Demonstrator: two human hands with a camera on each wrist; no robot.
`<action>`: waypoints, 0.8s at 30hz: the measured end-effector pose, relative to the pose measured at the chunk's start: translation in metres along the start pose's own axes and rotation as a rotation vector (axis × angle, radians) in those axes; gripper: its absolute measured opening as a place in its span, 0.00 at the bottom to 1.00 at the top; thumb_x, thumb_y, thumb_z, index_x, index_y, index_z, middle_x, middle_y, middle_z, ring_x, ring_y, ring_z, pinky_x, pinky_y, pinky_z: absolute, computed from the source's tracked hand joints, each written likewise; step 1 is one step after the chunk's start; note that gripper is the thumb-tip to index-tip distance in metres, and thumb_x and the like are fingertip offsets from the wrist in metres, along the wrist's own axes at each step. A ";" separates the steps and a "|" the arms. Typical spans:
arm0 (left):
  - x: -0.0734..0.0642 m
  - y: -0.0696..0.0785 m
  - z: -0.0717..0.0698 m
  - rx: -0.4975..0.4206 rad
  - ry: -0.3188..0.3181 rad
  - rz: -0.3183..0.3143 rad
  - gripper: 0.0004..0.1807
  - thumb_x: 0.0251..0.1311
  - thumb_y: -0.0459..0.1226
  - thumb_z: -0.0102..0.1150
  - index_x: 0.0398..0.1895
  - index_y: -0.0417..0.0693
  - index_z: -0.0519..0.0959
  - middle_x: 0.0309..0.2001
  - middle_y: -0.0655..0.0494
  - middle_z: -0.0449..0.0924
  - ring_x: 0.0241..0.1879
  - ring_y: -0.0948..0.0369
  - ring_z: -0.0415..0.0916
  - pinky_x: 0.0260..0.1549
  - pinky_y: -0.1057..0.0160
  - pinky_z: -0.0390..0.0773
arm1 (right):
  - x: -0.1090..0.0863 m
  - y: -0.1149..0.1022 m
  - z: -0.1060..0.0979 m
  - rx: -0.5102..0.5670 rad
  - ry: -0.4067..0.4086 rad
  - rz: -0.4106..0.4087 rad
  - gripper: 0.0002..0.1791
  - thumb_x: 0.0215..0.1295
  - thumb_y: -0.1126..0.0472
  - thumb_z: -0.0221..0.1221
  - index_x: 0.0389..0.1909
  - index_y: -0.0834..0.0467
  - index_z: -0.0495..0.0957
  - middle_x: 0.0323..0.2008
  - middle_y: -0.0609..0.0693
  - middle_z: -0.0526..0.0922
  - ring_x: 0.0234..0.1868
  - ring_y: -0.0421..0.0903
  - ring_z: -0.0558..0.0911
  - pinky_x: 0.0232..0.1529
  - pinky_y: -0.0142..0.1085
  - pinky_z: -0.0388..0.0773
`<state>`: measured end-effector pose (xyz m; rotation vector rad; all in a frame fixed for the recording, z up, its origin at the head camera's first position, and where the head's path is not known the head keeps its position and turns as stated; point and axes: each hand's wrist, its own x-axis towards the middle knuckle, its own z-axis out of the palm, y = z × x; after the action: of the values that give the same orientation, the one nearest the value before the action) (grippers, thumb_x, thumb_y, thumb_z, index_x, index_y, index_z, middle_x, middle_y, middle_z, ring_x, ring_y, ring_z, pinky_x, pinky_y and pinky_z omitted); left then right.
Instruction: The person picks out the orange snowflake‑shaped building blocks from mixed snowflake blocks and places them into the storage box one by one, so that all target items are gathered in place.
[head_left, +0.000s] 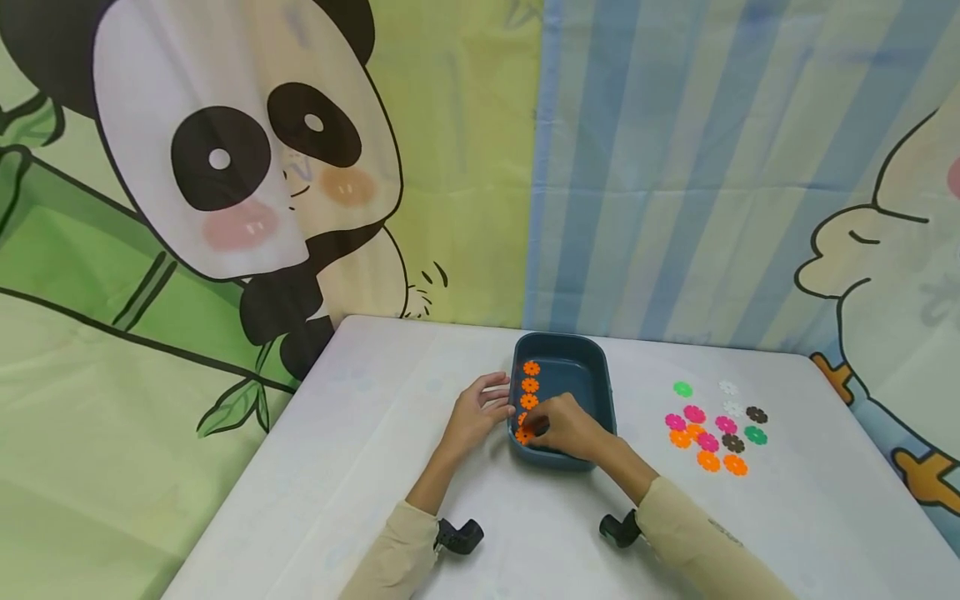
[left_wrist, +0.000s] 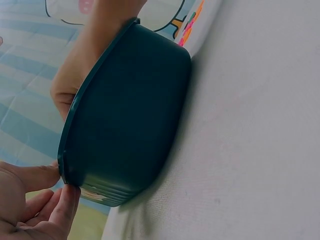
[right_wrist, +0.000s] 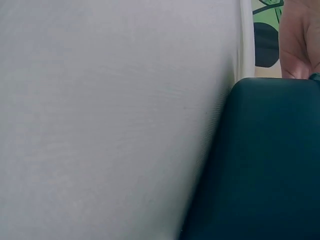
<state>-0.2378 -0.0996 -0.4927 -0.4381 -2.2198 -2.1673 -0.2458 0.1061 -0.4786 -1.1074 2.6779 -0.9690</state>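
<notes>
A dark teal rectangular bin (head_left: 573,375) stands on the table, with several orange flower-shaped discs (head_left: 529,402) in a column along its inner left side. My right hand (head_left: 568,425) reaches in over the near rim. Its curled fingers and thumb are at an orange disc at the near end of the column and partly cover it. Outside the left wall is my left hand (head_left: 474,415), its fingers extended and the tips touching the rim. The left wrist view shows that hand's thumb and fingers (left_wrist: 37,205) against a corner of the bin.
Right of the bin, several loose flower-shaped discs (head_left: 707,442) in orange, pink, green, brown and white lie scattered on the white table (head_left: 360,467). A printed curtain (head_left: 675,167) hangs behind the table. Each forearm carries a black device (head_left: 459,537).
</notes>
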 end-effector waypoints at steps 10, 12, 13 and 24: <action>0.003 0.002 -0.001 -0.020 -0.006 -0.019 0.31 0.56 0.20 0.62 0.65 0.28 0.66 0.62 0.32 0.69 0.59 0.38 0.71 0.51 0.63 0.80 | 0.004 -0.001 0.000 -0.013 -0.038 0.034 0.13 0.51 0.65 0.73 0.39 0.61 0.86 0.35 0.49 0.87 0.34 0.40 0.85 0.37 0.27 0.83; 0.003 0.002 -0.001 -0.016 -0.004 -0.024 0.31 0.56 0.20 0.62 0.65 0.29 0.66 0.62 0.33 0.69 0.59 0.39 0.72 0.52 0.63 0.80 | 0.004 0.000 0.000 -0.017 -0.038 0.038 0.13 0.51 0.65 0.73 0.39 0.60 0.86 0.35 0.48 0.87 0.34 0.39 0.85 0.37 0.26 0.82; 0.002 0.002 -0.001 -0.011 -0.001 -0.027 0.31 0.56 0.21 0.62 0.65 0.29 0.66 0.62 0.34 0.70 0.58 0.40 0.72 0.51 0.63 0.80 | 0.004 0.000 0.000 -0.019 -0.037 0.036 0.13 0.51 0.65 0.73 0.39 0.60 0.86 0.35 0.48 0.87 0.34 0.39 0.84 0.37 0.26 0.82; 0.000 0.000 0.001 0.011 0.022 -0.019 0.31 0.55 0.24 0.65 0.65 0.34 0.68 0.60 0.44 0.74 0.56 0.48 0.76 0.50 0.65 0.80 | 0.002 0.000 0.001 -0.021 -0.021 0.010 0.13 0.49 0.67 0.73 0.38 0.62 0.85 0.33 0.50 0.87 0.32 0.38 0.84 0.34 0.27 0.82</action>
<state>-0.2378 -0.0983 -0.4928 -0.3925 -2.2320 -2.1572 -0.2474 0.1041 -0.4791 -1.1011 2.6804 -0.9244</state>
